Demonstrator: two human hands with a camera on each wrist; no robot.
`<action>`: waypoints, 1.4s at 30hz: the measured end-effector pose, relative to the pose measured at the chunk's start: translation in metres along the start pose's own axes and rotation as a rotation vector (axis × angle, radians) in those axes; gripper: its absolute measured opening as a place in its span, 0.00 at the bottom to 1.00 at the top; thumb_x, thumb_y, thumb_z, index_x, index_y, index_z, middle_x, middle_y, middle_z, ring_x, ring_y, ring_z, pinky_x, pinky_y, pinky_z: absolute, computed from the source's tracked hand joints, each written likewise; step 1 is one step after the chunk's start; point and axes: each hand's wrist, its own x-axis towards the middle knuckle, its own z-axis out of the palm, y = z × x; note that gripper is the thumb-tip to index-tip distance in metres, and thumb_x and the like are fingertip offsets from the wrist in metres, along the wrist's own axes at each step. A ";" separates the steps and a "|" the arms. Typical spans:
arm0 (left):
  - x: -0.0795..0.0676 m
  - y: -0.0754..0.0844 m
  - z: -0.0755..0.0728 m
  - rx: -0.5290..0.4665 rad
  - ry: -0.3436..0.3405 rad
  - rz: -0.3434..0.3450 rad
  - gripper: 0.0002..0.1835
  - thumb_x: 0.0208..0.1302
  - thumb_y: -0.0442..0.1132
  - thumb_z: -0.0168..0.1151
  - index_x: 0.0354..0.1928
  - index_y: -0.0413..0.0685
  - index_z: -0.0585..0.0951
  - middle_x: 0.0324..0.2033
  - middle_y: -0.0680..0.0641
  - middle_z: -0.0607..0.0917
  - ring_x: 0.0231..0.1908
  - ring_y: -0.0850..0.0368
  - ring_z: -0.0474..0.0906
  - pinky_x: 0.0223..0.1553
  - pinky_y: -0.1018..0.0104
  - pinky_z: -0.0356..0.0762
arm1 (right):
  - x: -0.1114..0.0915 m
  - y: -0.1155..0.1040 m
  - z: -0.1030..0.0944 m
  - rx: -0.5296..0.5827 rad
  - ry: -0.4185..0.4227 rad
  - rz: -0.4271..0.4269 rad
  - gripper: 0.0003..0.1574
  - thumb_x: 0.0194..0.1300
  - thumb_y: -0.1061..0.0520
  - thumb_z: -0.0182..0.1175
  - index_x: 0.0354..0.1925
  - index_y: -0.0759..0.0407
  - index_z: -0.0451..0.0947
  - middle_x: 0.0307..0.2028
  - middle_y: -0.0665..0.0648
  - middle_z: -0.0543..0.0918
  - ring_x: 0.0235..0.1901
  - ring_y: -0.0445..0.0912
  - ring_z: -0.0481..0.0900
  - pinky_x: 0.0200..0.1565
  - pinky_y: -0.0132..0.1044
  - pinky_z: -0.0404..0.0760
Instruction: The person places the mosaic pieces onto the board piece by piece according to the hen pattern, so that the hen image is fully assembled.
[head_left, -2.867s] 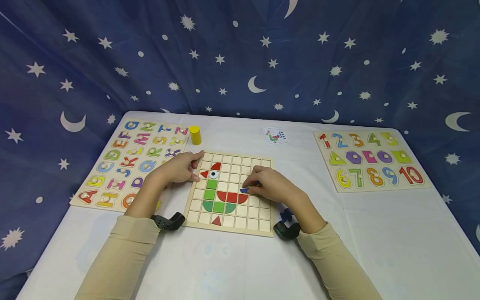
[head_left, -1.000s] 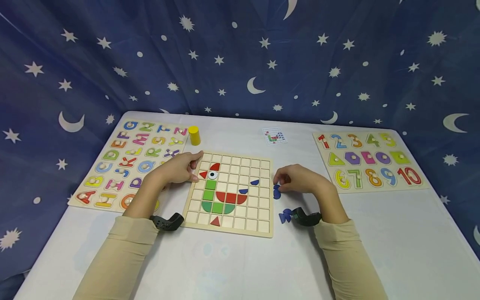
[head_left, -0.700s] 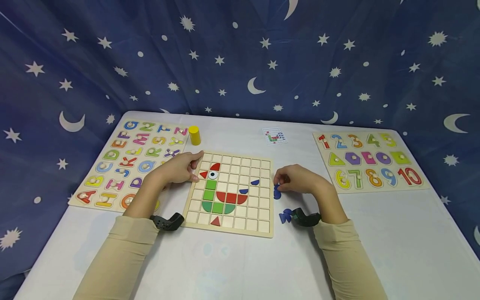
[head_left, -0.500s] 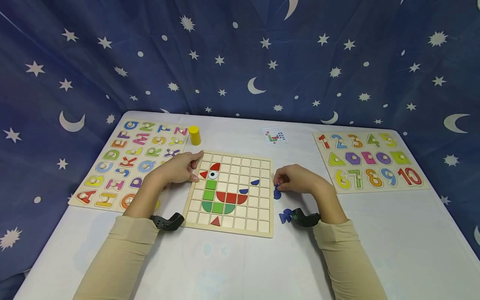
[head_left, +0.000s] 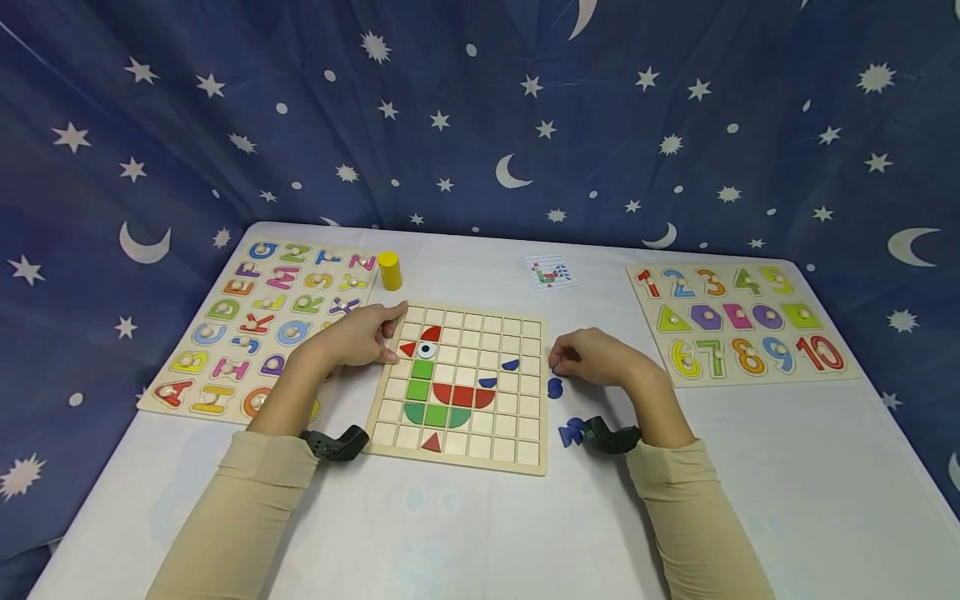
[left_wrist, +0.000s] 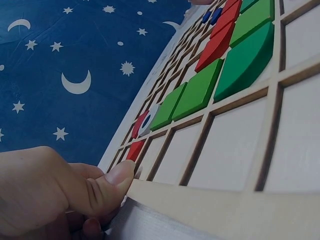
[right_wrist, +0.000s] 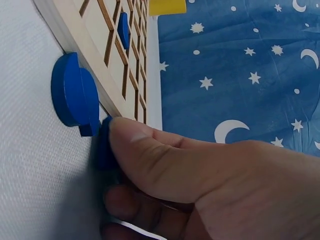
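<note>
My left hand (head_left: 365,336) holds the left edge of a wooden grid board (head_left: 482,338), thumb on its rim in the left wrist view. On the board lie green and red pieces, an eye tile (head_left: 426,350) and two blue half-circle pieces (head_left: 510,365). Just off the board's right edge, my right hand (head_left: 596,358) pinches a blue half-circle piece (right_wrist: 104,147) between thumb and fingers, partly hidden by the thumb. Beside it on the cloth lie overlapping blue pieces (head_left: 555,388). More loose blue pieces (head_left: 572,432) lie nearer, beside the right wrist camera.
An alphabet puzzle board (head_left: 225,287) lies at the left and a number puzzle board (head_left: 738,379) at the right. Behind the grid board stand a yellow cylinder (head_left: 390,272) and a small picture card (head_left: 551,272). A starry curtain (head_left: 480,108) hangs behind the table.
My right hand has moved off the grid board to the blue pieces at its right. Over the last half second, its pinched piece has separated slightly from the overlapping ones. My left hand stays put.
</note>
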 end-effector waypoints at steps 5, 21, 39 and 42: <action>-0.001 0.000 -0.001 0.004 0.003 0.006 0.47 0.54 0.35 0.70 0.73 0.44 0.55 0.33 0.46 0.68 0.27 0.56 0.64 0.33 0.64 0.64 | -0.001 0.000 -0.001 0.001 0.037 0.001 0.02 0.66 0.59 0.58 0.37 0.56 0.78 0.33 0.52 0.79 0.35 0.45 0.73 0.42 0.39 0.72; 0.001 -0.001 0.000 0.017 0.005 -0.010 0.47 0.53 0.37 0.70 0.73 0.46 0.55 0.34 0.47 0.68 0.28 0.56 0.65 0.34 0.64 0.65 | 0.007 -0.013 0.003 0.053 0.191 -0.104 0.05 0.56 0.58 0.68 0.30 0.51 0.80 0.28 0.48 0.81 0.30 0.42 0.75 0.38 0.35 0.75; 0.000 0.000 0.000 -0.007 0.005 -0.006 0.48 0.53 0.35 0.70 0.73 0.46 0.55 0.33 0.46 0.68 0.26 0.56 0.64 0.32 0.64 0.65 | 0.007 -0.019 0.007 -0.070 0.216 -0.304 0.08 0.57 0.65 0.66 0.36 0.56 0.87 0.37 0.51 0.84 0.41 0.44 0.81 0.45 0.37 0.80; 0.001 0.000 0.000 -0.011 0.006 -0.009 0.47 0.53 0.35 0.70 0.73 0.46 0.55 0.33 0.46 0.68 0.27 0.56 0.64 0.32 0.64 0.65 | 0.008 -0.020 0.007 -0.059 0.205 -0.273 0.10 0.57 0.64 0.66 0.39 0.56 0.87 0.39 0.51 0.85 0.43 0.44 0.81 0.47 0.38 0.79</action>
